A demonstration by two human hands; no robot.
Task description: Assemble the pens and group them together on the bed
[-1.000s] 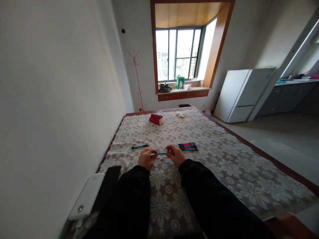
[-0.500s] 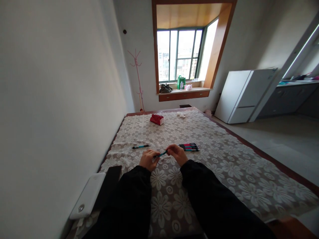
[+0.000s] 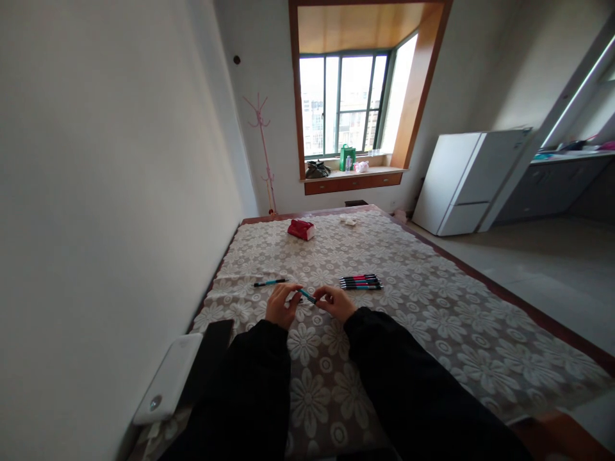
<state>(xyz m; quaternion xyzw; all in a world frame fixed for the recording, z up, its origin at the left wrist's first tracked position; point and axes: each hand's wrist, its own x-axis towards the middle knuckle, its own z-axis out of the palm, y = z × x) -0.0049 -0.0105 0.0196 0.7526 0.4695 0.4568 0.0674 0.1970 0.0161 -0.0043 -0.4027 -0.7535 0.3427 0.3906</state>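
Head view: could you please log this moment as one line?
left hand: holds blue pen; right hand: holds same pen; single pen: beyond left hand; grouped pens: beyond right hand

The left hand and right hand grip a teal pen slanting from ten to four o'clock; lined-up pens lie toward half past two, a red packet at twelve.

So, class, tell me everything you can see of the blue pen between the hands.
The blue pen is slim, its teal-blue barrel darker towards the right hand, and looks like plastic. It slants down in the picture from the left hand to the right, over the patterned tablecloth. Both hands hold it near its ends, and no writing tip can be made out.
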